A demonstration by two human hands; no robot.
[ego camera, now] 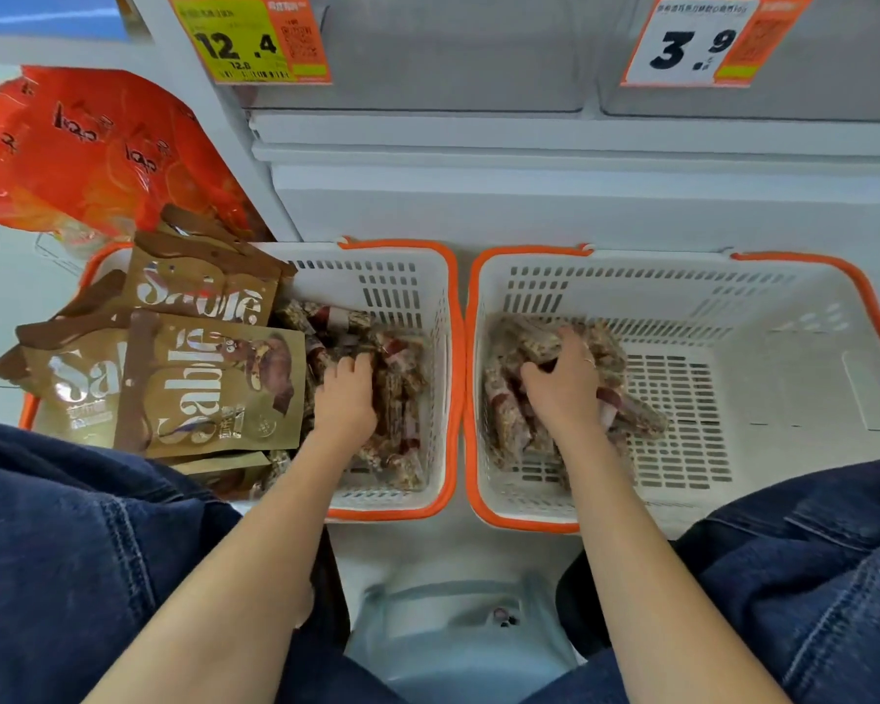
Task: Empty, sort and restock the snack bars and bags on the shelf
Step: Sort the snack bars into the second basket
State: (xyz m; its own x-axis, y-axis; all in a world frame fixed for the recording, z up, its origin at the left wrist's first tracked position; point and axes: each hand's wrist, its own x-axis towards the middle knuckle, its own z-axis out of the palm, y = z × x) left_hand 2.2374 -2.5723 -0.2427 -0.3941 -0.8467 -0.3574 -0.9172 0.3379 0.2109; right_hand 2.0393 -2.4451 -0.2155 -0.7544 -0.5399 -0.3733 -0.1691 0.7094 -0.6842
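Note:
Two white baskets with orange rims stand side by side on the floor below the shelf. The left basket holds several clear-wrapped snack bars and several brown "Sablé" bags stacked at its left. My left hand reaches into the bars there, fingers curled down among them. The right basket has a pile of snack bars in its left part. My right hand grips a bunch of these bars from above.
Red-orange snack bags lie at the upper left beside the shelf post. White shelf bins above carry price tags 12.4 and 3.9. My knees in blue jeans flank a pale stool.

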